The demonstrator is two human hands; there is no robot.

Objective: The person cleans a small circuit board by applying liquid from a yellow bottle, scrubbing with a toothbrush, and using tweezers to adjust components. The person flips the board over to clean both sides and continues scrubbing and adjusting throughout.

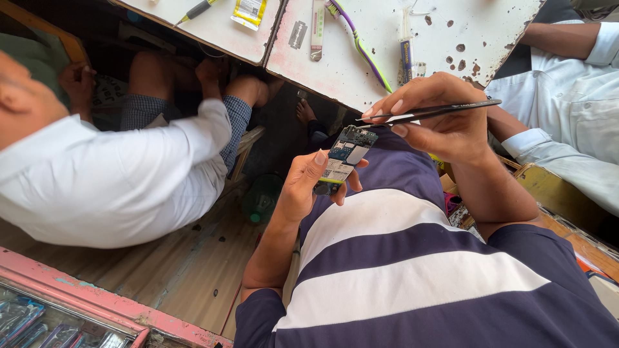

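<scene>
Striped shirt [412, 258] nearest – L hand [306, 187] clamps circuit board [345, 158], R hand [438, 119] pinches tweezers [432, 111].

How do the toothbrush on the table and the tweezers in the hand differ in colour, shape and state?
The toothbrush is purple and green; the tweezers are black. The toothbrush is thicker, with bristles at one end, while the tweezers are thin and narrow to a fine tip. The toothbrush lies untouched on the white table; the tweezers are pinched in the right hand, above the circuit board held by the left hand. Both are long, slim tools.
</scene>
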